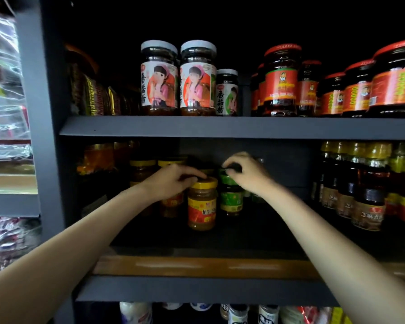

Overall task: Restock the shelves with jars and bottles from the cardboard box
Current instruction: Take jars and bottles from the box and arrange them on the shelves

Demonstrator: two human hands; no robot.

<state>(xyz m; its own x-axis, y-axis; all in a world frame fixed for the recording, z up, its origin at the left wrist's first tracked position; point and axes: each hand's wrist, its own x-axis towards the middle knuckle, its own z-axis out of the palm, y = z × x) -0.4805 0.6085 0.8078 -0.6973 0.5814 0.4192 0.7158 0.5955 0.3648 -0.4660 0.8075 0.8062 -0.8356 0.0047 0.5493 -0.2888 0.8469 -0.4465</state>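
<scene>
Both my arms reach into the middle shelf (pixel 204 267). My left hand (pixel 173 181) curls over the yellow lid of a small jar with a red and yellow label (pixel 202 206), standing near the shelf's middle. Just right of it, my right hand (pixel 246 171) grips the dark lid of a green-labelled jar (pixel 230 199), which seems to sit on top of another green-labelled jar. More yellow-lidded jars (pixel 143 171) stand behind and to the left. The cardboard box is out of view.
The upper shelf (pixel 220 127) carries tall white-lidded jars (pixel 159 78) and red-lidded chilli jars (pixel 281 80). Dark bottles with yellow caps (pixel 369 185) fill the middle shelf's right side. Bagged goods (pixel 7 113) hang at far left. Bottle tops (pixel 136 312) show below.
</scene>
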